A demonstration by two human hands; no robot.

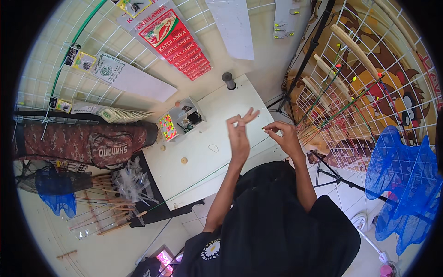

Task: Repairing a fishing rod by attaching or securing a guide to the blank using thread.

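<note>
Right hand: your right hand [284, 135] is pinched shut, thumb and forefinger meeting on something too fine to make out; it may be the tip of the thin green rod [203, 180].
Left hand: your left hand [240, 131], just at 9 o'clock of the right, pinches thumb to forefinger too, the other fingers fanned up; what it holds, if anything, is too thin to tell.
Rod: it runs from near your hands down toward 8 o'clock, across the white tabletop [221, 111].
Doing it well: keep both pinches close together and steady, I'd judge, so the fine piece does not slip.
Counts: one small box of bright beads [167, 126] at 9 o'clock on the tabletop; two small round discs [184, 160] below it; one dark cylinder [229, 80] at 11 o'clock; two blue nets [406, 180] at 4 o'clock.
</note>
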